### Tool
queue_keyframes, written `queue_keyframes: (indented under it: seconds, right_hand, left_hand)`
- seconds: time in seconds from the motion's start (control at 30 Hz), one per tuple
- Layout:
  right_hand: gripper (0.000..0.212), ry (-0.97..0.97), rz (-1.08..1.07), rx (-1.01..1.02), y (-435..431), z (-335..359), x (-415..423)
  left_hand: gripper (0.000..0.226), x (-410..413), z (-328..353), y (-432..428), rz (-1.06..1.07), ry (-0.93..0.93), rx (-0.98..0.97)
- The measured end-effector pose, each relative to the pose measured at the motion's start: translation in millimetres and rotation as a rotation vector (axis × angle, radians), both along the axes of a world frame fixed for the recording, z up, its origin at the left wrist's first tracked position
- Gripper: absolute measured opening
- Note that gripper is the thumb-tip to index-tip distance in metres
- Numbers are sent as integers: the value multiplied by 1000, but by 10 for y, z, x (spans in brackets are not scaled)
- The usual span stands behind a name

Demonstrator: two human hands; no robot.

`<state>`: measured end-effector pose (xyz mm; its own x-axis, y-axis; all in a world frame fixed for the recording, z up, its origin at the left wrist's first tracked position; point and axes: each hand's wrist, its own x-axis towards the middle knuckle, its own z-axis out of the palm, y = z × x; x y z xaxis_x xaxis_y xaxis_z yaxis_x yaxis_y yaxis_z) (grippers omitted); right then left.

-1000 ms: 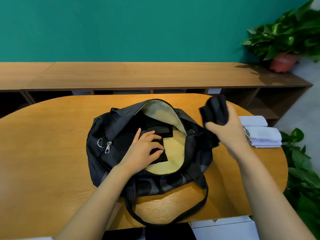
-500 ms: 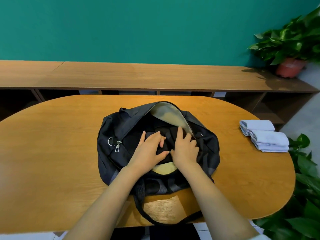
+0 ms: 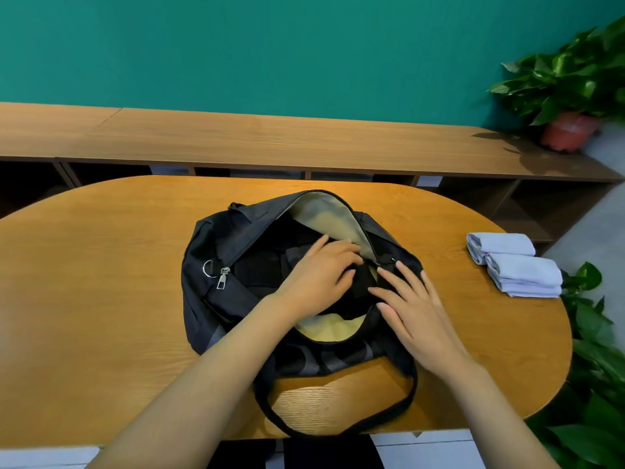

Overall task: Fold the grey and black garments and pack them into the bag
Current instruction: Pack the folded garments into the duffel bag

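Released by the right hand [image 3: 416,313], the black garment [image 3: 358,286] is lying in the bag [image 3: 216,238], the left hand [image 3: 318,275] pressing it, both grips wide. The grey garments [image 3: 521,265] are waiting.

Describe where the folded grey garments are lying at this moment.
In the head view, the folded grey garments lie at the right end of the table. They are to the right of the open bag and clear of the right hand.

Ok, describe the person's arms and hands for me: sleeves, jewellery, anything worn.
The left forearm and right forearm are bare to the frame's edge, with no sleeve in view. The left hand and right hand wear no gloves, rings, watch or bracelet. The nails that show look unpainted.
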<state>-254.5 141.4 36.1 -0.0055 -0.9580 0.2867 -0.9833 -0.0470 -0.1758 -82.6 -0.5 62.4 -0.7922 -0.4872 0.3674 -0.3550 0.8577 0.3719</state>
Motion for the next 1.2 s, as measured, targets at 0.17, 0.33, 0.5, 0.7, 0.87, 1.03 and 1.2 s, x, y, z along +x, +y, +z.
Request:
queue_keyframes:
  seconds: [0.17,0.33,0.5,0.7,0.87,1.03,1.2]
  right_hand:
    - [56,63,55,44,30,-55,-70]
    - [50,229,30,108,53,-136,-205]
    - [46,257,-29,81,67,-226,-241]
    - [56,104,-59,38,36,-151,-120]
    - [61,75,-43,80,-473,89,-7]
    - [75,28,-317,206,-967,302,-91]
    - [69,13,-189,72,-711,208,100]
  left_hand:
    - [38,-389,-74,-68,-120,-315,-72]
    - [43,-395,-134,-83,-201,-575,-212]
    - [37,-153,-108,-207,-253,-681,-113]
    - [39,25,-93,-210,-230,-559,4]
    - [40,99,43,-175,-180,-325,227]
    - [43,151,65,-131,-138,-395,197]
    - [49,191,102,-21,-106,-430,232]
